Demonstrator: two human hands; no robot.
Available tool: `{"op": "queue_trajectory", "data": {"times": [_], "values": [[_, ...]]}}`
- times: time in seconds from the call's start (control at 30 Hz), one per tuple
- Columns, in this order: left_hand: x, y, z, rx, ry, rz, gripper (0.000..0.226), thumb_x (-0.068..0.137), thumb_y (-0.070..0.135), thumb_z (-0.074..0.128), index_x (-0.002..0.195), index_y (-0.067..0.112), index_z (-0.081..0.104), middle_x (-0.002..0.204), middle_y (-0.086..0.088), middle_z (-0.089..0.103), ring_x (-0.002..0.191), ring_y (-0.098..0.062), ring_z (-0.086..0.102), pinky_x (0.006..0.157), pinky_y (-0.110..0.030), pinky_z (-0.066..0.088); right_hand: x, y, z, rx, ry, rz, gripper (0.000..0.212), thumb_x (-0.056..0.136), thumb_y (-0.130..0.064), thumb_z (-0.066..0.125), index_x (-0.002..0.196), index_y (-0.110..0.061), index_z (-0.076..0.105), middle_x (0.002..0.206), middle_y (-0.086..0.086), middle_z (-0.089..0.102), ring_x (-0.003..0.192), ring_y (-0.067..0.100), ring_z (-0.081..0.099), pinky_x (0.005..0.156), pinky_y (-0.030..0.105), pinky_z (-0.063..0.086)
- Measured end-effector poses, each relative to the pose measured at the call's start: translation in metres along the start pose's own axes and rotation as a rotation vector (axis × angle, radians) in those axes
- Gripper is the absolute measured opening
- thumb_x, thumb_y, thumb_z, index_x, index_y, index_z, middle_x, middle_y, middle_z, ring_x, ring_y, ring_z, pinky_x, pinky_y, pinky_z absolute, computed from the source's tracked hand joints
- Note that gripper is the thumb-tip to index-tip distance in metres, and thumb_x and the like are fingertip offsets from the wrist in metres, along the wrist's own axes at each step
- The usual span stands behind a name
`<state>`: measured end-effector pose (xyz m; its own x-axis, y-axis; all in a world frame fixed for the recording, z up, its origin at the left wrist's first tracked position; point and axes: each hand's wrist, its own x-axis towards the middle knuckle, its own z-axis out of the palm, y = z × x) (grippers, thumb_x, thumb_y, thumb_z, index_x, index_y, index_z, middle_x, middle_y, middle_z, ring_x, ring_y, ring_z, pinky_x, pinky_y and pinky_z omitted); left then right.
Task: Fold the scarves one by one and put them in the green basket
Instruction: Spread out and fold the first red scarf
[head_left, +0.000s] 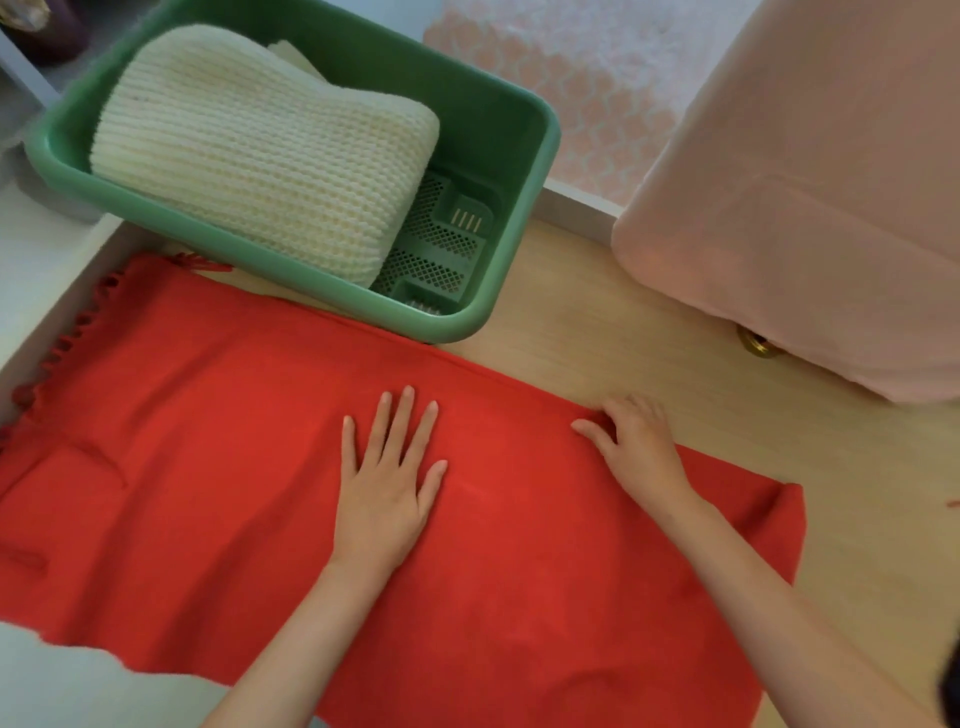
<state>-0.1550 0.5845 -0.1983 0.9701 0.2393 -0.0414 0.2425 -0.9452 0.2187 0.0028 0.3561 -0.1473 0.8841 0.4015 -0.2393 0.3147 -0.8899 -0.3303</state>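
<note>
Red scarf (197, 467) spread flat across pale wooden floor (649, 322), fringed end to the left, far edge touching green basket (498, 291). Inside the basket, folded cream knitted scarf (260, 156). Left grip (387, 483) pressed flat on mid-scarf, fingers straight and spread. Right grip (636, 447) at the scarf's far edge, fingers curled, pinching the fabric. Pink draped furniture (805, 208) at right.
</note>
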Motion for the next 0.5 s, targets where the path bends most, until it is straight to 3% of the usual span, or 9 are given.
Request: {"op": "queue_trajectory", "data": {"times": [0.07, 0.17, 0.27, 0.37, 0.43, 0.5], "values": [[0.000, 0.001, 0.001, -0.002, -0.002, 0.000, 0.060, 0.096, 0.046, 0.028, 0.151, 0.022, 0.027, 0.160, -0.004, 0.017, 0.148, -0.023, 0.013, 0.117, -0.055, 0.010, -0.016, 0.007, -0.003, 0.035, 0.104, 0.022, 0.049, 0.086, -0.053, 0.047, 0.114, -0.016, 0.062, 0.113, 0.004, 0.058, 0.110, 0.026, 0.048, 0.095, 0.031, 0.027], [0.000, 0.011, -0.001, 0.007, 0.003, -0.015, 0.057, 0.097, 0.037, 0.028, 0.149, 0.014, 0.032, 0.158, -0.011, 0.023, 0.147, -0.028, 0.015, 0.115, -0.058, 0.012, -0.058, 0.029, -0.012, 0.027, 0.315, 0.165, 0.051, 0.086, -0.047, 0.046, 0.127, -0.019, 0.054, 0.135, 0.007, 0.049, 0.122, 0.029, 0.041, 0.104, 0.041, 0.025], [-0.007, 0.048, -0.005, -0.047, 0.019, 0.093, 0.055, 0.096, 0.031, 0.030, 0.147, 0.011, 0.037, 0.157, -0.012, 0.026, 0.147, -0.028, 0.016, 0.114, -0.056, 0.015, -0.110, 0.050, -0.019, 0.122, 0.455, 0.479, 0.061, 0.085, -0.043, 0.063, 0.135, -0.014, 0.045, 0.144, 0.013, 0.037, 0.131, 0.033, 0.032, 0.109, 0.047, 0.022], [-0.019, 0.099, 0.001, -0.135, -0.058, 0.230, 0.054, 0.096, 0.033, 0.032, 0.146, 0.013, 0.039, 0.157, -0.008, 0.027, 0.147, -0.024, 0.018, 0.114, -0.052, 0.016, -0.154, 0.060, -0.009, 0.275, 0.421, 0.776, 0.089, 0.073, -0.037, 0.079, 0.142, -0.007, 0.032, 0.144, 0.020, 0.032, 0.132, 0.032, 0.028, 0.112, 0.049, 0.023], [-0.025, 0.122, 0.011, -0.131, -0.133, 0.261, 0.056, 0.096, 0.037, 0.032, 0.147, 0.014, 0.038, 0.158, -0.007, 0.024, 0.147, -0.022, 0.017, 0.114, -0.051, 0.016, -0.173, 0.068, 0.001, 0.442, 0.398, 0.863, 0.080, 0.073, -0.030, 0.081, 0.137, -0.005, 0.039, 0.133, 0.020, 0.044, 0.120, 0.032, 0.044, 0.105, 0.046, 0.036], [-0.028, 0.130, 0.020, -0.086, -0.166, 0.264, 0.059, 0.096, 0.040, 0.030, 0.149, 0.015, 0.033, 0.159, -0.007, 0.020, 0.148, -0.021, 0.016, 0.115, -0.051, 0.016, -0.183, 0.076, 0.006, 0.664, 0.368, 0.939, 0.047, 0.079, -0.017, 0.076, 0.119, -0.006, 0.056, 0.117, 0.019, 0.060, 0.097, 0.027, 0.059, 0.090, 0.040, 0.047]]}}
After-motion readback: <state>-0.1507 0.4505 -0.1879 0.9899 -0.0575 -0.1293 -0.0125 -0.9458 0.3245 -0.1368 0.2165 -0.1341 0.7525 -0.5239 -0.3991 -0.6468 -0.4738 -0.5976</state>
